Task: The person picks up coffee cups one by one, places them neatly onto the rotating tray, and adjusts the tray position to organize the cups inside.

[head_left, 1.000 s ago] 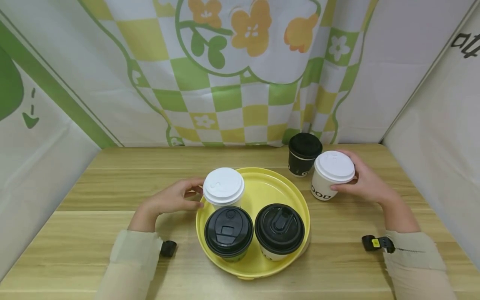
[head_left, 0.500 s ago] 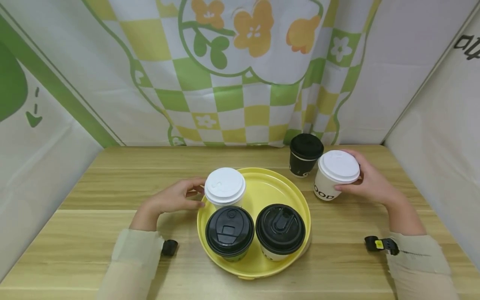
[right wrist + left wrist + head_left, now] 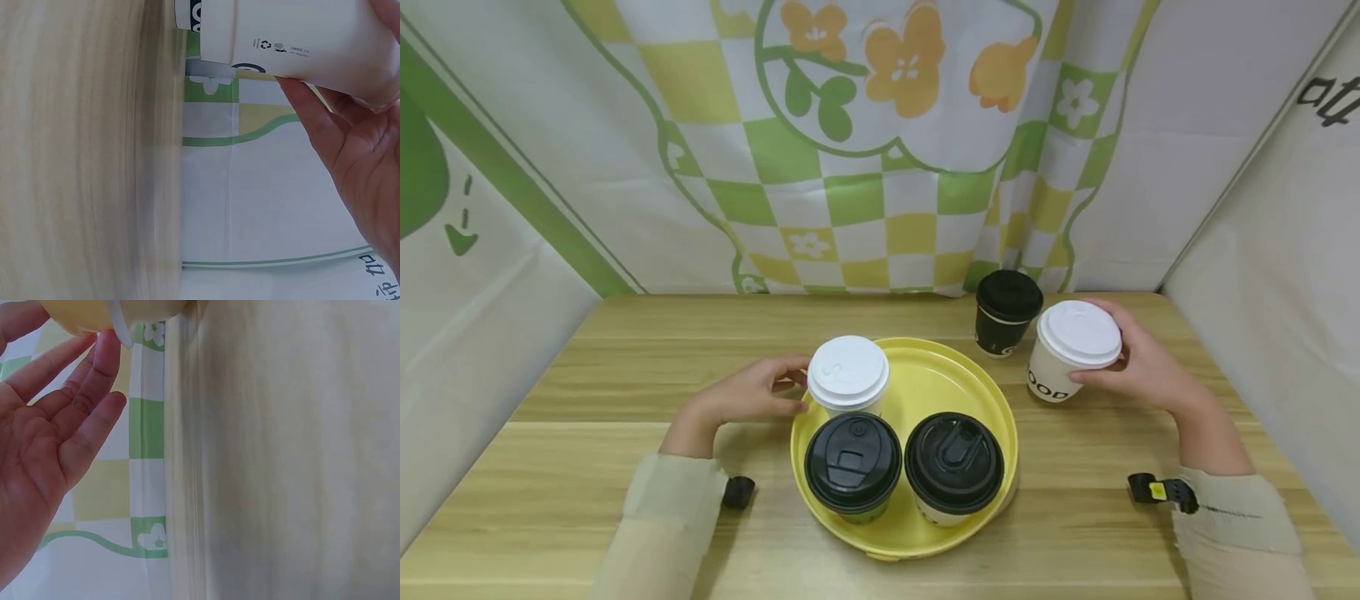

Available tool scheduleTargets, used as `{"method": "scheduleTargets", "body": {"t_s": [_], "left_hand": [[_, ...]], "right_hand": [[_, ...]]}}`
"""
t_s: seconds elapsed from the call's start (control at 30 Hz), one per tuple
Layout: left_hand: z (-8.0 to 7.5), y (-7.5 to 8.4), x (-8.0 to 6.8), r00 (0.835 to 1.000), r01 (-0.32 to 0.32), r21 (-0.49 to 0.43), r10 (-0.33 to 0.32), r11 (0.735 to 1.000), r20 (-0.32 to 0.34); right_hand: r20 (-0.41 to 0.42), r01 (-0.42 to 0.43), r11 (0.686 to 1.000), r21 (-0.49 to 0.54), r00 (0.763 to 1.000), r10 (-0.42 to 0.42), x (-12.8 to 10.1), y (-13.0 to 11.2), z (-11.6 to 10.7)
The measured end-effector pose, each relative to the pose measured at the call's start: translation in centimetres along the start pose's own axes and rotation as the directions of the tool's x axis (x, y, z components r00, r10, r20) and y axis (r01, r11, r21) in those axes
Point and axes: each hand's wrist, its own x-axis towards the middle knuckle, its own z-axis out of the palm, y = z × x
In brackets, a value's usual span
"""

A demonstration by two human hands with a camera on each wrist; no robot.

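A round yellow tray in the middle of the wooden table holds three lidded paper cups. One has a white lid; the front two have black lids. My left hand lies at the tray's left rim beside the white-lidded cup. In the left wrist view the left hand has straight fingers and holds nothing. My right hand grips a white cup with a white lid to the right of the tray. The white cup is tilted in the right hand.
A black cup with a black lid stands on the table just left of the held cup, behind the tray. Patterned cloth walls close in the table at the back and on both sides. Bare wood lies left of the tray.
The white cup in my right hand has shifted slightly to the right. My left hand and the cups on the tray have stayed put.
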Motion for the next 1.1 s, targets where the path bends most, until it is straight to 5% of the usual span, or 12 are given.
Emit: {"method": "scheduleTargets", "body": {"t_s": [1.1], "left_hand": [[-0.5, 0.0, 2.9, 0.999, 0.008, -0.059, -0.005, 0.998, 0.054]], "right_hand": [[0.001, -0.036, 0.999, -0.022, 0.999, 0.036, -0.2, -0.4, -0.4]]}}
